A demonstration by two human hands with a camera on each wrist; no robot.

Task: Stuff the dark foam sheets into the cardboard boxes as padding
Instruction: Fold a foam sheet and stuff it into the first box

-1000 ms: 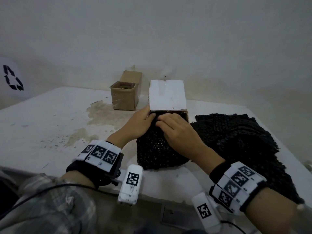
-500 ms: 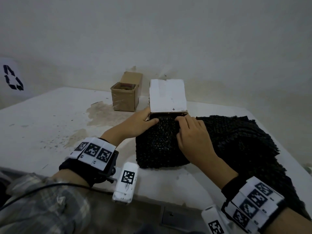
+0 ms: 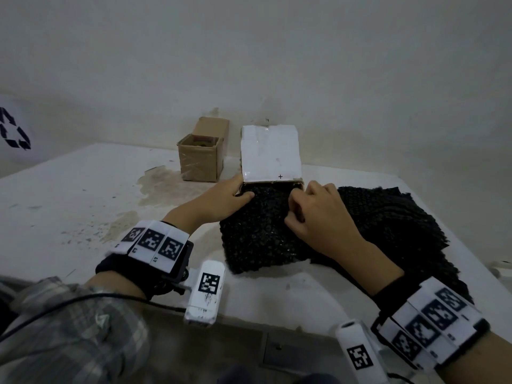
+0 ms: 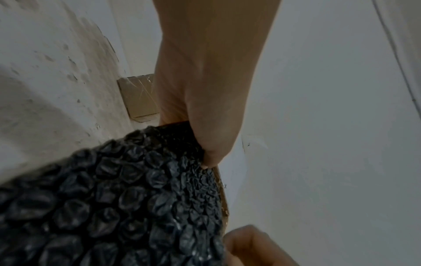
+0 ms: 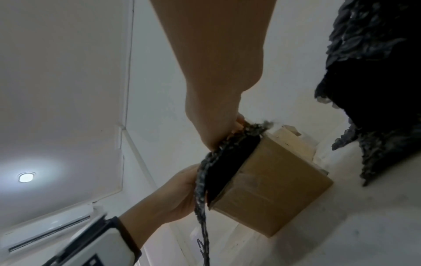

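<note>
A cardboard box (image 3: 297, 180) stands mid-table with its white flap (image 3: 270, 156) raised. A dark bubbled foam sheet (image 3: 257, 231) hangs from its mouth down to the table. My left hand (image 3: 230, 196) grips the box's left wall, thumb (image 4: 212, 144) pressed on the sheet (image 4: 136, 198). My right hand (image 3: 315, 212) has its fingers curled into the sheet at the right side of the mouth. The right wrist view shows this hand (image 5: 218, 129) bunching the sheet's edge (image 5: 227, 156) against the box (image 5: 271, 181). The box's inside is hidden.
A pile of more dark foam sheets (image 3: 401, 225) lies right of the box, reaching the table's right edge. A smaller open cardboard box (image 3: 201, 159) stands at the back left by the wall. The white table (image 3: 69, 195) is stained near that box.
My right hand slid from the middle of the box mouth to its right side, flattened on the sheet, then curled its fingers. The left hand stayed at the left wall.
</note>
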